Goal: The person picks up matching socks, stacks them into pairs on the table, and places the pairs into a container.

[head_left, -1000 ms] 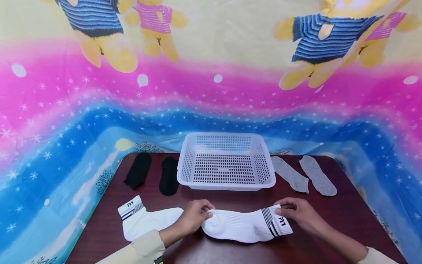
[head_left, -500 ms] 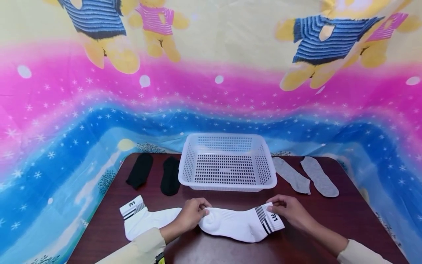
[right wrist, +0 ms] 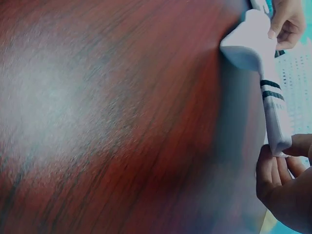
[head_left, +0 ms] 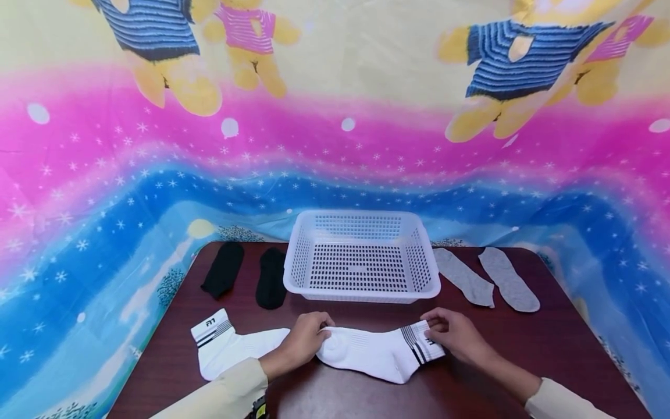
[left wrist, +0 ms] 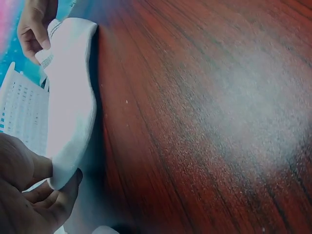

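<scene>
A white sock [head_left: 366,352] with black stripes at its cuff stretches between both hands near the front of the table. My left hand [head_left: 303,338] pinches its toe end between thumb and fingers, which shows closely in the left wrist view [left wrist: 41,187]. At the other end my right hand [head_left: 455,334] pinches the striped cuff; the right wrist view has the thumb above the cuff edge and the fingers [right wrist: 273,168] beneath. A second white sock [head_left: 220,346] with the same stripes lies flat at the left, partly hidden behind my left hand and sleeve.
A white perforated plastic basket [head_left: 361,297] stands at the back middle of the dark red table [head_left: 335,401]. Two black socks, one at the far left [head_left: 223,270] and one [head_left: 271,279] beside the basket, lie left of it. Two grey socks [head_left: 463,276] [head_left: 508,279] lie right of it.
The right hand has moved left with the cuff, so the sock spans a shorter width and its heel part bends down more. The left hand has shifted slightly left, still pinching the toe.
</scene>
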{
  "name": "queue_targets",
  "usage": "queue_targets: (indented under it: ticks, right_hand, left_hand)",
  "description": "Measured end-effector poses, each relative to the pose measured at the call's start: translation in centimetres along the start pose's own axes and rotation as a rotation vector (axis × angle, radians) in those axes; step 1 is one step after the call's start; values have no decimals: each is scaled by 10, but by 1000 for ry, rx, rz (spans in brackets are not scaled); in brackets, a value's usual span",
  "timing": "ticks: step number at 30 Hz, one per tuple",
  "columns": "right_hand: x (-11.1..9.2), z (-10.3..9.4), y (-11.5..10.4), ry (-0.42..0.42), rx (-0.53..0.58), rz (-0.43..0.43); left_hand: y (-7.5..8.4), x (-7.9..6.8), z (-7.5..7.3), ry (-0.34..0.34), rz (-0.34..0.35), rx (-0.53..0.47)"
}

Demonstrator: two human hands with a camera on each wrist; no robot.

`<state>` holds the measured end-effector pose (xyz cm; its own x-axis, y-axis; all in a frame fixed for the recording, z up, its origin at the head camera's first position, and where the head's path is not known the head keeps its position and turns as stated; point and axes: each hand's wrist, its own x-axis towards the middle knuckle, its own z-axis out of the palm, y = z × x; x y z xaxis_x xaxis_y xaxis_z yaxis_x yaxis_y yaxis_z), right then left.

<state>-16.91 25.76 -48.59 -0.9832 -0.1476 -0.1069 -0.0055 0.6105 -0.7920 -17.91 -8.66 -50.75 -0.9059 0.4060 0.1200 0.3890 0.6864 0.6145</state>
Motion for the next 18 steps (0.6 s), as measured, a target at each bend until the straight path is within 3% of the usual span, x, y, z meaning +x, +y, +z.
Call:
queue_targets:
  ticks: [11,14,18]
  right_hand:
    - [6,11,4,120,-294,-84]
    - [1,16,0,122,-396,-127]
    - [-9,24,-8,64,-550,-255]
  left_hand:
    - [6,-3,1,-5,-51,42]
    - [13,-7,1,28,-34,115]
    - [20,-10,3,49,33,228]
